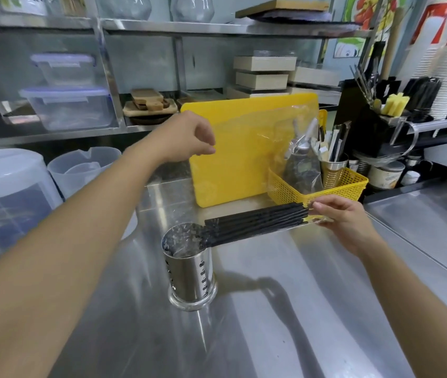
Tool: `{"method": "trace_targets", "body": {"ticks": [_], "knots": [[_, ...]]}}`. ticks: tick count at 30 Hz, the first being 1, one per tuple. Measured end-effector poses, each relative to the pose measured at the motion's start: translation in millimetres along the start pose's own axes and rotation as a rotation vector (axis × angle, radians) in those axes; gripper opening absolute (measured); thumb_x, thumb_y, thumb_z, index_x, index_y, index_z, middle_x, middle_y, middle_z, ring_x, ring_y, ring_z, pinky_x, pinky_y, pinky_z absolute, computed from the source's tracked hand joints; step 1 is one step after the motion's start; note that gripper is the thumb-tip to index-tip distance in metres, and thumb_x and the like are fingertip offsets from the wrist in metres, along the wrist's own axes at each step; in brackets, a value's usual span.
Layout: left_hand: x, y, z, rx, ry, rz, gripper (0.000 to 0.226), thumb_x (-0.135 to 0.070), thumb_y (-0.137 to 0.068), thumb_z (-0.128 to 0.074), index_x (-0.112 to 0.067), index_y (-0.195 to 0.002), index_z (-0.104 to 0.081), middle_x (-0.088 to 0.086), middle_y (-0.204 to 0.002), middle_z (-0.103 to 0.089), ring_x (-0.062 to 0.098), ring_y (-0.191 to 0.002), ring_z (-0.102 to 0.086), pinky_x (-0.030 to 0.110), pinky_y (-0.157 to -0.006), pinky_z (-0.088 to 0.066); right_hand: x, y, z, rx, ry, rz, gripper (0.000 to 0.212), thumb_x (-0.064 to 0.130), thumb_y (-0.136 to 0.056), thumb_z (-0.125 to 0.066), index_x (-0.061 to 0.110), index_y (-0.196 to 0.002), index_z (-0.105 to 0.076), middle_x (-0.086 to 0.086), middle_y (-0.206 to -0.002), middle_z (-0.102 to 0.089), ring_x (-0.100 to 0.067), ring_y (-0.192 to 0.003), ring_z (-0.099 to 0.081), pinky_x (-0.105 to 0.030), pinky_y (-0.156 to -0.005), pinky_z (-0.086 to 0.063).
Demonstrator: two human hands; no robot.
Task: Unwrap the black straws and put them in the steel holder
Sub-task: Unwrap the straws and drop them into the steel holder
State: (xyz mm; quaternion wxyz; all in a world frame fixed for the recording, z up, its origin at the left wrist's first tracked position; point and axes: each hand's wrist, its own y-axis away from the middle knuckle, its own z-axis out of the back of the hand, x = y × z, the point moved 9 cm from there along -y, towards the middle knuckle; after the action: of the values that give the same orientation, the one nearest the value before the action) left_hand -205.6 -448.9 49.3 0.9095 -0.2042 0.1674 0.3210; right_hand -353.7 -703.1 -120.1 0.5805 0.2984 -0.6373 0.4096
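My right fingers (326, 207) pinch the black straws (255, 223) by one end, nearly level, their free tips over the steel holder (189, 271) on the desk (271, 296). My left fingers (207, 148) pinch the clear wrapper (266, 137) aloft. Gripped so thinly, the bundle could fan out and miss the mouth.

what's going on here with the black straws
A person's right hand pinches one end of a bundle of black straws, whose other end hangs over the mouth of the perforated steel cylinder holder. The raised left hand seems to pinch the clear plastic wrapper. The straws are not yet in the holder.
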Motion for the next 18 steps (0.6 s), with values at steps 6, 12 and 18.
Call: {"method": "trace_targets", "body": {"ticks": [6,12,18], "knots": [[42.7,19.6,15.3,-0.051,0.096,0.040,0.004,-0.024,-0.085,-0.063,-0.023,-0.084,-0.067,-0.005,-0.082,-0.067,0.011,-0.081,-0.063,0.031,-0.074,-0.049,8.3,-3.9,-5.4,-0.029,-0.057,0.047,0.009,0.015,-0.075,-0.067,0.022,-0.074,-0.073,0.004,-0.069,-0.072,-0.009,-0.068,-0.067,-0.018,-0.055,-0.050],[61.7,34.0,26.8,-0.107,0.173,0.039,0.009,-0.020,-0.084,-0.065,-0.026,-0.077,-0.066,-0.006,-0.074,-0.069,0.007,-0.072,-0.065,0.030,-0.073,-0.049,24.8,-10.8,-20.4,-0.037,-0.081,0.098,0.013,0.011,-0.077,-0.067,0.022,-0.073,-0.073,0.006,-0.065,-0.070,-0.008,-0.065,-0.065,-0.017,-0.056,-0.051],[73.6,44.5,31.4,-0.095,0.234,0.072,0.008,-0.018,-0.084,-0.064,-0.024,-0.078,-0.065,-0.003,-0.070,-0.067,0.004,-0.056,-0.064,0.026,-0.055,-0.052,42.6,-14.9,-29.5,-0.057,-0.121,0.139,0.028,0.038,-0.054,-0.079,0.021,-0.076,-0.073,0.004,-0.066,-0.069,-0.013,-0.065,-0.063,-0.020,-0.059,-0.051]]}}
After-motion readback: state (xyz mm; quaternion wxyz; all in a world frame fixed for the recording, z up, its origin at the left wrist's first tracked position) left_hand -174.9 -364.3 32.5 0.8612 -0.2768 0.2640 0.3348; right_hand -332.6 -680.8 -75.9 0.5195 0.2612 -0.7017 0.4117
